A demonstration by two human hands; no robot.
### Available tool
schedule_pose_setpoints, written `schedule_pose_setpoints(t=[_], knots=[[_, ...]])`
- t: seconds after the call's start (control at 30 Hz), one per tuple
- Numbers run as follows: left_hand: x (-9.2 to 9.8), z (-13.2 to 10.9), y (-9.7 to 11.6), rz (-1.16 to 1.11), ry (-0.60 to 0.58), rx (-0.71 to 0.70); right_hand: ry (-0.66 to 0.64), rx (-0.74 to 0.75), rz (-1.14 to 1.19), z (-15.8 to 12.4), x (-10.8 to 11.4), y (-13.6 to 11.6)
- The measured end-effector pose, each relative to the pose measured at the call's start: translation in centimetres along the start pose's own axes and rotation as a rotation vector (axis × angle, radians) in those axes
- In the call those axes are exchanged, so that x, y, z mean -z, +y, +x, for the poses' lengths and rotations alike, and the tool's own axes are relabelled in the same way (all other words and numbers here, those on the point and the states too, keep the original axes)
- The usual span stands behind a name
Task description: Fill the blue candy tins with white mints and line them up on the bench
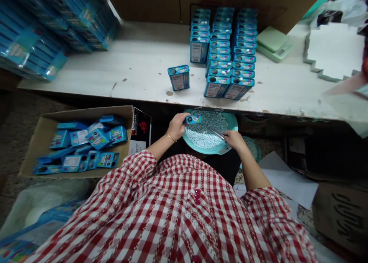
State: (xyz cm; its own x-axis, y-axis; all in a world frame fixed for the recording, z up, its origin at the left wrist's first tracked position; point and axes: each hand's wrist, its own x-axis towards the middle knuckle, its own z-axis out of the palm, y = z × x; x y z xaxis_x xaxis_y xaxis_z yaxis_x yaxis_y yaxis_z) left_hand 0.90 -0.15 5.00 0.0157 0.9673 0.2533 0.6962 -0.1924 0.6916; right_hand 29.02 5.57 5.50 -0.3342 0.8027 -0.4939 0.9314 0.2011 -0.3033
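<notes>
A turquoise bowl (234, 123), filled with small pale candies (205, 139), sits below the table's front edge. Over its left side my left hand (176, 127) is closed around a small blue candy box (194, 119), top side facing me. At the bowl's right, my right hand (234, 139) grips the handle of a metal scoop (217, 133), whose far end reaches in among the candies. One similar blue box (179, 79) stands alone on the table beyond my hands.
Rows of blue boxes (220, 54) stand on the white table (138, 63), beside a green scale (274, 42). Wrapped box stacks (31, 44) are at the far left. A cardboard carton (34, 140) on my left holds several blue boxes. White card sheets (335, 50) lie at right.
</notes>
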Motion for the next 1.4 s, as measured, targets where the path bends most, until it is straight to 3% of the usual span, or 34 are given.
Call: schedule_pose_setpoints(t=[0.13, 0.27, 0.47, 0.57, 0.63, 0.77, 0.87, 0.97, 1.07, 1.13, 1.23, 1.3, 1.4], knots=[[2.3, 0.7, -0.1, -0.177, 0.166, 0.041, -0.007, 0.02, 0.055, 1.1, -2.8, 0.4], [3.8, 3.8, -0.8, -0.197, 0.324, 0.051, 0.028, 0.071, 0.089, 1.7, -4.5, 0.7], [4.6, 9.0, -4.4, -0.306, 0.375, 0.152, 0.034, 0.092, 0.158, 1.8, -5.3, 1.2], [4.9, 10.0, -5.9, -0.331, 0.353, 0.226, 0.025, 0.095, 0.195, 1.6, -5.5, 1.4], [5.2, 10.8, -6.5, -0.347, 0.273, 0.249, 0.022, 0.1, 0.223, 1.5, -5.7, 1.5], [5.0, 14.5, -7.2, -0.376, 0.16, 0.209, 0.032, 0.079, 0.287, 1.1, -6.3, 1.3], [3.7, 18.6, -6.7, -0.369, 0.184, 0.204, 0.043, 0.069, 0.326, 0.8, -6.9, 1.0], [2.0, 22.2, -5.5, -0.328, 0.181, 0.323, 0.066, 0.089, 0.348, 0.8, -7.5, 0.8], [1.0, 23.8, -4.3, -0.308, 0.14, 0.452, 0.129, 0.09, 0.408, 1.0, -8.0, 0.9], [1.1, 23.3, -4.1, -0.343, 0.154, 0.448, 0.186, 0.084, 0.471, 1.3, -8.3, 1.0], [3.1, 20.2, -5.6, -0.367, 0.268, 0.338, 0.188, 0.035, 0.502, 2.0, -8.5, 1.4], [5.8, 16.6, -7.7, -0.336, 0.373, 0.286, 0.143, -0.01, 0.461, 2.8, -8.7, 1.6], [11.5, 9.3, -11.9, -0.213, 0.581, 0.329, 0.122, -0.005, 0.384, 4.4, -9.5, 1.8]])
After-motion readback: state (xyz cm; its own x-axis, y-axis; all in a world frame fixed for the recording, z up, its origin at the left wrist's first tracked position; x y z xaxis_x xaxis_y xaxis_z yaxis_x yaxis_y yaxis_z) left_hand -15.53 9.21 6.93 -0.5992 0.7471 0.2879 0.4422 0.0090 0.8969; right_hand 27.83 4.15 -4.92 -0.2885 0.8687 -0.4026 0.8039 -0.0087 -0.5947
